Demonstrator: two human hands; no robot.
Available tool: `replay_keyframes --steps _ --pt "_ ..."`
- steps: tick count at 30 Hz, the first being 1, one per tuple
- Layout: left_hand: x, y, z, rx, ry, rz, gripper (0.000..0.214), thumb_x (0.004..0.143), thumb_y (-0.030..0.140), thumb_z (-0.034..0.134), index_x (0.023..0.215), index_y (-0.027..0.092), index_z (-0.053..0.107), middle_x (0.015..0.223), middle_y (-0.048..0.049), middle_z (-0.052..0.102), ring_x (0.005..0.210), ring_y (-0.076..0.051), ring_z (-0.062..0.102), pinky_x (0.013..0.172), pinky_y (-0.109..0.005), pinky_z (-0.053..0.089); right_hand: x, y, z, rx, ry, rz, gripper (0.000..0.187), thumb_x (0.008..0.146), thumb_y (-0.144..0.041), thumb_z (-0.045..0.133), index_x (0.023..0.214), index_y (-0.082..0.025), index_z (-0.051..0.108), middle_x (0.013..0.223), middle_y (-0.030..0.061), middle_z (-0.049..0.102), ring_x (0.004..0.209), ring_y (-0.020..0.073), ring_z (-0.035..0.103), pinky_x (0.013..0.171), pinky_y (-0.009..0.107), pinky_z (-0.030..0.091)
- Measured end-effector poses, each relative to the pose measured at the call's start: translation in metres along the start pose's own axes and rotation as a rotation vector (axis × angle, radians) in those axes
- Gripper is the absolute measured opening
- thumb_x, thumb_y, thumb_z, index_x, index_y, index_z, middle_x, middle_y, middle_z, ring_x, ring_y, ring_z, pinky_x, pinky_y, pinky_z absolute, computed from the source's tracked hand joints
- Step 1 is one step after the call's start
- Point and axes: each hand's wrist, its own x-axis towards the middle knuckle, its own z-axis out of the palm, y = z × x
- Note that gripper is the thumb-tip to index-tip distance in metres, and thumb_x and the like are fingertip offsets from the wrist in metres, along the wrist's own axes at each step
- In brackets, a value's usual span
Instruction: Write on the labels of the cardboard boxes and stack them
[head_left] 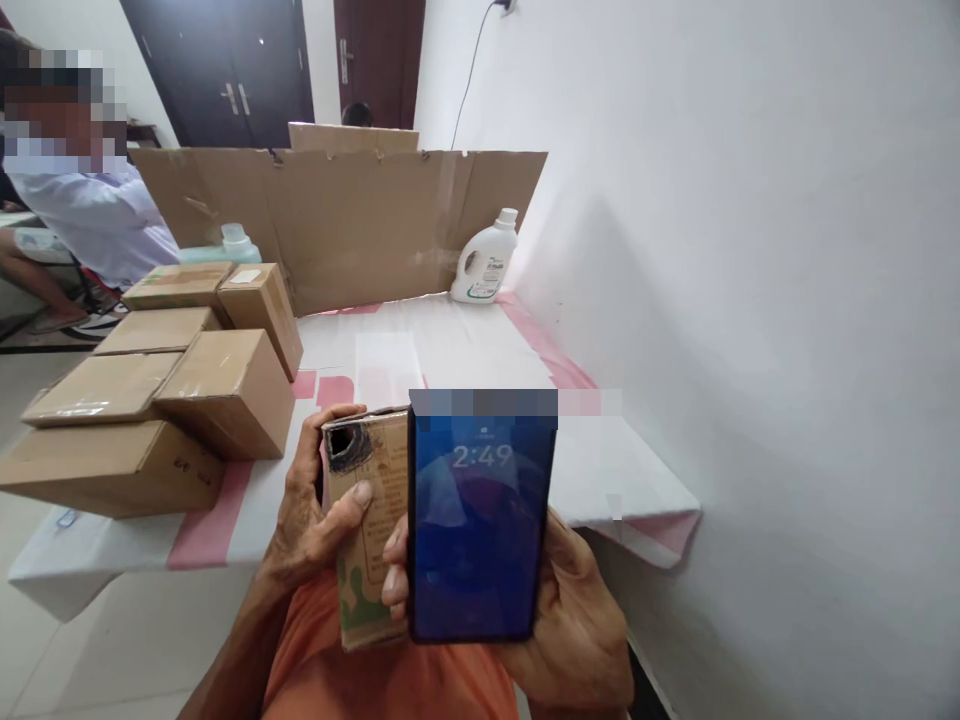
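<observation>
My left hand (pixel 319 515) is closed around a small cardboard box (pixel 373 560) with green print and a dark-rimmed hole in its upper corner. The thumb presses on the box's front and the fingers wrap its far side. In my right hand (pixel 577 610) is a smartphone (pixel 484 530), held upright with its lit blue screen facing me and showing 2:49. My right fingertips curl round the phone's left edge, beside the box. The phone covers the box's right part, so I cannot tell whether the two touch.
Several closed cardboard boxes (pixel 225 385) stand on the left of the cloth-covered table (pixel 465 345). A cardboard panel (pixel 360 225) stands at the back, with a white jug (pixel 487 260) before it and a bluish bottle (pixel 236 243) at left. A wall (pixel 787 300) borders the right; a person (pixel 90 200) sits far left.
</observation>
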Motion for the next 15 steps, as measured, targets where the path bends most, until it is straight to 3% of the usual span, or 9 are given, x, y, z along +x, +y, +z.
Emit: replay_keyframes --steps 3,7,11,15 --pt "0.000 0.001 -0.001 0.000 0.006 -0.029 0.058 0.088 0.048 0.066 0.141 0.031 0.051 0.125 -0.0084 0.062 0.108 -0.029 0.062 0.091 -0.043 0.055 0.001 -0.015 0.012 0.002 -0.073 0.017 0.065 0.088 -0.072 0.060 0.118 -0.017 0.077 0.115 0.0162 0.078 0.097 0.0332 0.075 0.089 0.051 0.058" --pt "0.000 0.001 -0.001 0.026 0.043 -0.034 0.059 0.085 0.049 0.069 0.138 0.028 0.053 0.126 -0.0081 0.062 0.111 -0.030 0.062 0.094 -0.043 0.054 0.002 -0.037 0.020 0.045 -0.101 -0.142 0.058 0.094 -0.063 0.058 0.114 -0.013 0.078 0.111 0.0147 0.079 0.095 0.0271 0.075 0.088 0.041 0.059" --pt "0.002 0.003 -0.001 0.056 0.080 -0.059 0.058 0.084 0.054 0.068 0.136 0.031 0.056 0.128 -0.0066 0.063 0.115 -0.032 0.061 0.098 -0.044 0.052 0.002 -0.054 0.005 0.073 -0.026 -0.237 0.054 0.095 -0.058 0.057 0.112 -0.012 0.078 0.108 0.0144 0.079 0.092 0.0269 0.074 0.085 0.041 0.060" --pt "0.003 0.007 -0.001 0.085 0.080 -0.073 0.058 0.084 0.055 0.068 0.136 0.032 0.054 0.131 -0.0059 0.062 0.118 -0.033 0.060 0.099 -0.044 0.051 0.014 -0.066 -0.027 0.080 0.053 -0.287 0.050 0.094 -0.055 0.056 0.111 -0.012 0.076 0.106 0.0141 0.079 0.091 0.0261 0.073 0.085 0.042 0.060"
